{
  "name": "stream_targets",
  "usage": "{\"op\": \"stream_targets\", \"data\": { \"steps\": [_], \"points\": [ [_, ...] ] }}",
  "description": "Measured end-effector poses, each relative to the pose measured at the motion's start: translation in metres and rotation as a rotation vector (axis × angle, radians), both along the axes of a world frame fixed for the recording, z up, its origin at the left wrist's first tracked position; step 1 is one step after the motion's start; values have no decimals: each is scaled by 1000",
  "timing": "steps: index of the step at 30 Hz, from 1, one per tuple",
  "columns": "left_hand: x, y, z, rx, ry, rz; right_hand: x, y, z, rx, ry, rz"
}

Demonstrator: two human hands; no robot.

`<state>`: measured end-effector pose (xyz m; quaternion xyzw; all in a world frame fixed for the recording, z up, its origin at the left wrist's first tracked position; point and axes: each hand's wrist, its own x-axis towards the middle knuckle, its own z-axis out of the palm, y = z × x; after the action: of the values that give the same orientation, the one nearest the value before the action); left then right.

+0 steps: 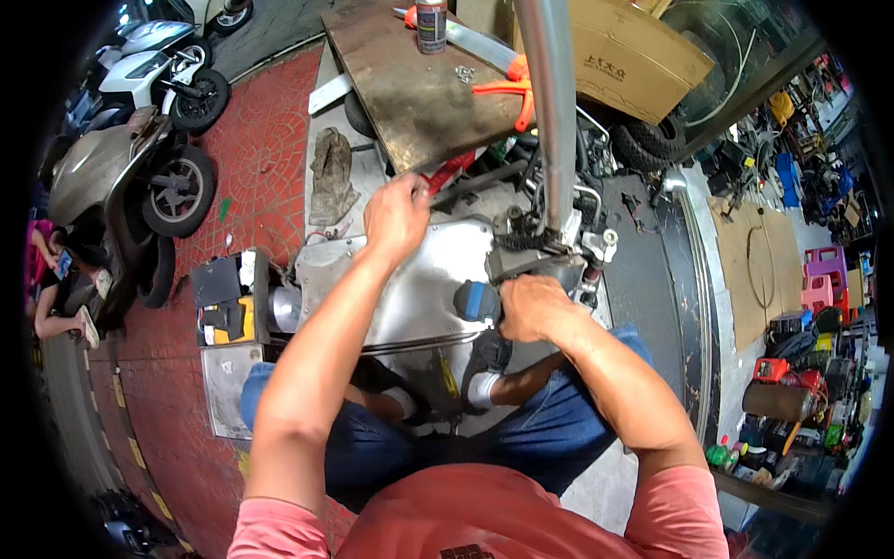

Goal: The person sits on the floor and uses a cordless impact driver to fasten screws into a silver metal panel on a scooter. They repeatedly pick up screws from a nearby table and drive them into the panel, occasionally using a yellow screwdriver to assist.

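Observation:
In front of my knees lies a scooter's metal frame with a flat silver panel [424, 303], screws along its edges. My left hand [399, 216] is curled closed above the panel's far edge. A red piece [451, 171] shows just beyond its fingers; whether they grip it is hidden. My right hand [533, 307] is closed low against the frame's right side, beside a round black cap with a blue bar [475, 300]. What its fingers hold cannot be seen. Past it stand a dark bracket [521, 256] with cables and an upright metal tube [551, 121].
A brown worktable [400, 93] holds a spray can [431, 26] and an orange caulking gun [517, 88]. A cardboard box [624, 56] sits behind. At left are an open toolbox [231, 298], a grey rag [332, 175] and parked scooters [121, 172]. Cluttered shelves line the right.

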<state>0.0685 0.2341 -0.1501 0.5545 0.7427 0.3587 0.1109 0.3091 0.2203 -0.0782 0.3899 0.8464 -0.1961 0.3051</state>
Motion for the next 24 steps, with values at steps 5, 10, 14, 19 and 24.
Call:
{"op": "stream_targets", "data": {
  "steps": [5, 10, 14, 19, 24],
  "points": [
    [-35, 106, 6, 52, 158, -19, -5, 3, 0, -73, -87, 15],
    [-39, 193, -7, 24, -35, 85, -1, 4, -12, -3, 31, 34],
    [-32, 252, -30, 165, 57, 114, -12, 8, 8, -74, -12, 57],
    [-21, 277, -11, 73, 102, 82, -5, 12, -12, -91, 66, 62],
    [-44, 298, -25, 75, 176, -18, -7, 14, -18, -126, 77, 51]
  ]
}}
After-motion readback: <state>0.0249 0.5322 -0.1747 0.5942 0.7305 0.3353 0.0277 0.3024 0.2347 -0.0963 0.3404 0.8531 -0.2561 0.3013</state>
